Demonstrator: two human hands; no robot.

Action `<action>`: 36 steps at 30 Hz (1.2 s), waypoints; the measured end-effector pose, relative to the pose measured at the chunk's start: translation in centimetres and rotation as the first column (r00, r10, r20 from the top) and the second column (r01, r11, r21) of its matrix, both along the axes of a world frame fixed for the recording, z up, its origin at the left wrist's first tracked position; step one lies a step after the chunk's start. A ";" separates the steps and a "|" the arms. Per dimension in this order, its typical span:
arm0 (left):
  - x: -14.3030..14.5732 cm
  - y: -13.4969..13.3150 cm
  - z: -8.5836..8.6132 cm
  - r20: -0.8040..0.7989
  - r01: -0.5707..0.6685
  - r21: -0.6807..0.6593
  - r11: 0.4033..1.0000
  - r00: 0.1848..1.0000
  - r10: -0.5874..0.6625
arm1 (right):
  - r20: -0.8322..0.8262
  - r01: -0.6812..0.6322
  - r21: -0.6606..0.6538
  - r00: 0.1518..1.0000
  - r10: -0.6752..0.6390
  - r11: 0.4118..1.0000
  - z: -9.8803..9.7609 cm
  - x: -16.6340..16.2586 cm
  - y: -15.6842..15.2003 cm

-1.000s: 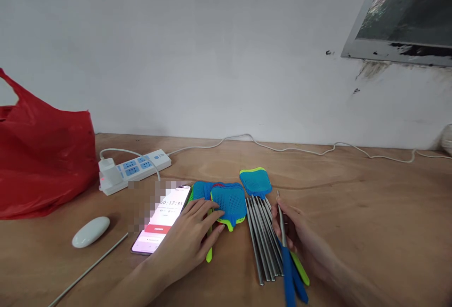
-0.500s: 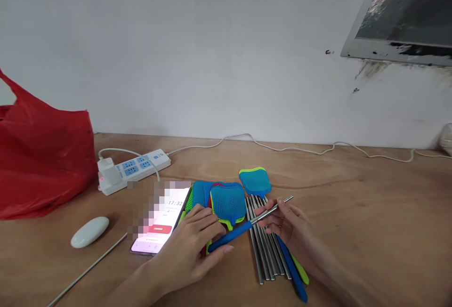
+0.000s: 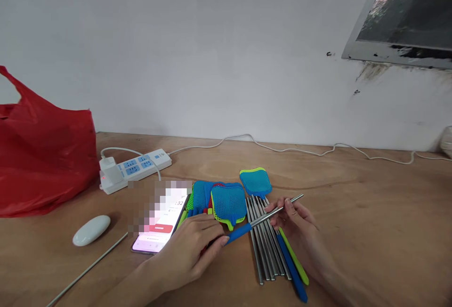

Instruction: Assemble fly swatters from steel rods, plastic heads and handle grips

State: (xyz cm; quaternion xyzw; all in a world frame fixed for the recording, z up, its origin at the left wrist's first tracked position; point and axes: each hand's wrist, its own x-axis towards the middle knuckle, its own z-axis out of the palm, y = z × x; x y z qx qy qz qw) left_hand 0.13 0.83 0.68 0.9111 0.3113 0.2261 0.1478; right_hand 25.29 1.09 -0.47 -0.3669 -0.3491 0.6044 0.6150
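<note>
Between my hands slants a fly swatter handle (image 3: 257,222) with a blue grip and a thin metal rod. My left hand (image 3: 197,243) is closed round the lower end of the blue grip. My right hand (image 3: 295,220) pinches the metal rod near its upper end. Beneath it lie several metal rods (image 3: 265,255) side by side, and right of them two handles, a blue grip (image 3: 294,271) and a green grip (image 3: 297,261). Mesh fly swatter heads (image 3: 228,202) in blue, green and red are stacked by my left fingers. A blue swatter head (image 3: 256,182) with a yellow-green edge lies above the rods.
A lit phone (image 3: 160,227), partly blurred, lies left of the stack. Farther left are a white oval object (image 3: 92,230), a power strip (image 3: 141,168) with a plugged-in charger, and a red plastic bag (image 3: 45,161). A white cable (image 3: 278,149) runs along the wall.
Both hands remain on the handle. My right hand has moved slightly right with the rod, and my left hand now covers more of the blue grip's lower end.
</note>
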 end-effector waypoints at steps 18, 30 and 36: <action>-0.5 0.0 -0.5 0.367 -0.178 -0.290 0.940 0.887 0.281 | -0.143 0.166 -0.152 0.972 -0.188 0.974 -0.1 1.1 0.8; -0.3 0.3 0.1 0.419 -0.261 -0.301 0.917 0.828 0.373 | -0.104 0.095 -0.181 0.988 -0.115 0.979 0.1 0.7 0.6; -0.3 0.4 0.3 0.476 -0.305 -0.303 0.903 0.773 0.421 | -0.074 0.076 -0.190 0.993 -0.091 0.979 0.3 0.7 0.5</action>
